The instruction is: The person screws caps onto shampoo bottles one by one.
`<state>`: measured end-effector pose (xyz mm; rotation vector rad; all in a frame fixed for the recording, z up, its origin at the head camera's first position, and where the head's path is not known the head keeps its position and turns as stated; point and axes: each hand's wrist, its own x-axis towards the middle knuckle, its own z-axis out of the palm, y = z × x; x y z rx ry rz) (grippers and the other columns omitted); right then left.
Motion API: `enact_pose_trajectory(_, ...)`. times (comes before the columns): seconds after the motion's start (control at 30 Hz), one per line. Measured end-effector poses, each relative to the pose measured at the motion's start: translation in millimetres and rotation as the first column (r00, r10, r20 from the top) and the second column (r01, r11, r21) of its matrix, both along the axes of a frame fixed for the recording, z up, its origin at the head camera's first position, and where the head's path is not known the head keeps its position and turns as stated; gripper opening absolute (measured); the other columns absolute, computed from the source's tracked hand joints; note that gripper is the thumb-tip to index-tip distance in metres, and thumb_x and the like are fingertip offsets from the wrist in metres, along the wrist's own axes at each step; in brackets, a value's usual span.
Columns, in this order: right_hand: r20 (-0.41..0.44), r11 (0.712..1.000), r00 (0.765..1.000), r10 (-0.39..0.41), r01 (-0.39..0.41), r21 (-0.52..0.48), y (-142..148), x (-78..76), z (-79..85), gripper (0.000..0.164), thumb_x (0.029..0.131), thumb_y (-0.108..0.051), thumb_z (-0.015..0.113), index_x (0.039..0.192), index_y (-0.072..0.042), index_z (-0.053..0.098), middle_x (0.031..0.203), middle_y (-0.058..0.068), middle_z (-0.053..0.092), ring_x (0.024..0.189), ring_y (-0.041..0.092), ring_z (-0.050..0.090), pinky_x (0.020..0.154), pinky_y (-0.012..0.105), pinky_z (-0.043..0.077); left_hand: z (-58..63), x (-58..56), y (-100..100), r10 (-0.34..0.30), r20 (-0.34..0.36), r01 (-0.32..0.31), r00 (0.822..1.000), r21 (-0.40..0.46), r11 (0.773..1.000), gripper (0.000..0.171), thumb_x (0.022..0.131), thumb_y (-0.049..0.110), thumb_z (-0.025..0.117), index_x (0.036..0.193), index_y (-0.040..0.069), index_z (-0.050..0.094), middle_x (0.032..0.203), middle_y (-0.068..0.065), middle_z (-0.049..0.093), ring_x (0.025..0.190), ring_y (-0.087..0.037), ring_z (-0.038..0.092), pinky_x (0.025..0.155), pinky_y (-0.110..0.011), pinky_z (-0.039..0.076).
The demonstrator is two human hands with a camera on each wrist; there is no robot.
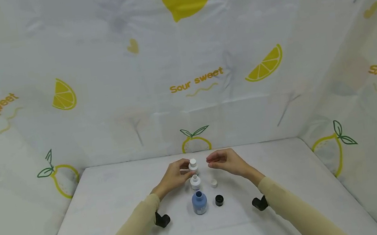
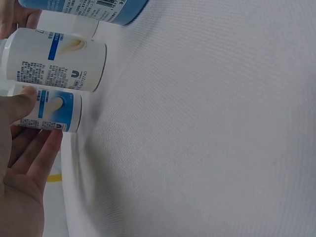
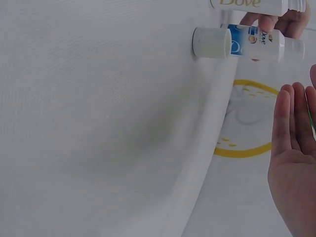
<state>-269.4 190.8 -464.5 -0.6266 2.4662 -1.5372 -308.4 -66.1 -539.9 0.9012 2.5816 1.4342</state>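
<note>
My left hand (image 1: 174, 176) holds a small white Dove bottle (image 1: 193, 167) with its white cap on, the farthest in a row of bottles. In the left wrist view the thumb lies across the label of this bottle (image 2: 49, 107), with the fingers on its other side. To the right of it my right hand (image 1: 229, 162) hovers, holding nothing, its fingers (image 3: 282, 121) fairly straight in the right wrist view. Just nearer stands a second white bottle (image 1: 195, 184) with its neck uncovered. Nearest in the row is an uncapped blue bottle (image 1: 200, 204).
A white cap (image 1: 214, 183) sits on the table right of the second white bottle. Beside the blue bottle lies a black cap (image 1: 219, 200). The white-covered table (image 1: 114, 206) meets a lemon-print curtain (image 1: 120, 114) at its back and sides.
</note>
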Motion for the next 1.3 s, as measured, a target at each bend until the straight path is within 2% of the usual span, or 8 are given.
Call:
enact_pose_trajectory(0.33, 0.029, 1.000, 1.000, 0.000, 0.000, -0.017, 2.5, 0.8, -4.9, 0.031, 0.089, -0.013, 0.069, 0.115, 0.004, 0.064, 0.118, 0.029, 0.064, 0.105, 0.035, 0.066, 0.083, 0.018, 0.057, -2.8, 1.1, -0.7, 0.010, 0.024, -0.010, 1.000, 0.003, 1.000, 0.043, 0.087, 0.024, 0.072, 0.125, 0.008, 0.059, 0.123, -0.006, 0.067, 0.110, -0.020, 0.067, 0.090, -0.024, 0.057)
enact_pose_trajectory(0.47, 0.042, 1.000, 0.999, -0.006, 0.006, -0.001, 3.9, -0.5, -10.2, 0.032, 0.089, -0.013, 0.069, 0.116, 0.004, 0.064, 0.119, 0.027, 0.065, 0.106, 0.035, 0.066, 0.083, 0.018, 0.057, -5.0, 3.3, -4.5, 0.002, 0.008, -0.001, 1.000, -0.034, 0.999, 0.047, 0.090, 0.024, 0.069, 0.133, 0.010, 0.055, 0.130, -0.007, 0.064, 0.116, -0.021, 0.064, 0.095, -0.030, 0.055)
enact_pose_trajectory(0.57, 0.055, 1.000, 0.998, -0.017, 0.016, 0.018, 7.3, -4.7, -20.7, 0.033, 0.089, -0.014, 0.069, 0.117, 0.003, 0.064, 0.120, 0.026, 0.065, 0.106, 0.033, 0.066, 0.083, 0.018, 0.057, -7.6, 7.0, -9.6, -0.002, -0.027, 0.000, 1.000, -0.048, 0.999, 0.048, 0.091, 0.018, 0.067, 0.135, 0.008, 0.052, 0.129, -0.010, 0.063, 0.115, -0.022, 0.064, 0.094, -0.030, 0.056)
enact_pose_trajectory(0.7, 0.055, 0.999, 0.998, -0.015, 0.012, 0.048, 13.3, -9.7, -36.8, 0.035, 0.088, -0.018, 0.070, 0.118, 0.000, 0.064, 0.120, 0.023, 0.066, 0.106, 0.031, 0.066, 0.085, 0.019, 0.056, -9.3, 15.2, -17.3, 0.031, -0.074, -0.032, 0.997, -0.012, 0.999, 0.039, 0.087, 0.006, 0.067, 0.124, 0.004, 0.056, 0.117, -0.011, 0.065, 0.102, -0.021, 0.066, 0.084, -0.025, 0.058)
enact_pose_trajectory(0.8, 0.037, 0.997, 0.999, 0.025, -0.027, 0.075, 17.5, -9.8, -43.7, 0.035, 0.088, -0.018, 0.070, 0.119, -0.001, 0.064, 0.120, 0.021, 0.067, 0.107, 0.030, 0.065, 0.089, 0.023, 0.056, -8.8, 22.7, -22.0, 0.045, -0.074, -0.044, 0.996, 0.022, 0.999, 0.029, 0.086, 0.004, 0.067, 0.114, 0.006, 0.059, 0.108, -0.010, 0.065, 0.094, -0.017, 0.064, 0.080, -0.020, 0.057)
enact_pose_trajectory(0.93, 0.029, 0.989, 0.994, 0.102, -0.105, 0.106, 22.2, -7.6, -49.5, 0.039, 0.087, -0.019, 0.071, 0.120, 0.000, 0.063, 0.122, 0.019, 0.066, 0.109, 0.031, 0.065, 0.092, 0.030, 0.056, -7.7, 33.5, -26.4, 0.003, -0.035, -0.002, 0.999, 0.046, 0.999, 0.024, 0.087, 0.006, 0.066, 0.111, 0.007, 0.060, 0.106, -0.009, 0.067, 0.094, -0.017, 0.064, 0.081, -0.021, 0.058)
enact_pose_trajectory(1.07, 0.048, 0.980, 0.988, 0.147, -0.152, 0.127, 26.5, -5.5, -53.4, 0.044, 0.086, -0.023, 0.073, 0.121, -0.001, 0.062, 0.123, 0.017, 0.066, 0.110, 0.031, 0.064, 0.094, 0.034, 0.056, -8.3, 41.8, -26.8, -0.053, -0.014, 0.054, 0.998, 0.041, 0.998, 0.029, 0.089, 0.016, 0.068, 0.116, 0.009, 0.061, 0.111, -0.008, 0.067, 0.101, -0.019, 0.065, 0.085, -0.025, 0.058)
enact_pose_trajectory(1.3, 0.093, 0.974, 0.985, 0.148, -0.162, 0.156, 29.3, -3.4, -60.2, 0.042, 0.084, -0.023, 0.075, 0.122, -0.007, 0.064, 0.121, 0.009, 0.067, 0.111, 0.025, 0.063, 0.092, 0.026, 0.055, -12.2, 48.5, -21.5, -0.087, -0.012, 0.087, 0.996, 0.050, 0.995, 0.043, 0.084, 0.025, 0.076, 0.122, 0.013, 0.059, 0.117, -0.002, 0.066, 0.106, -0.017, 0.065, 0.087, -0.025, 0.058)
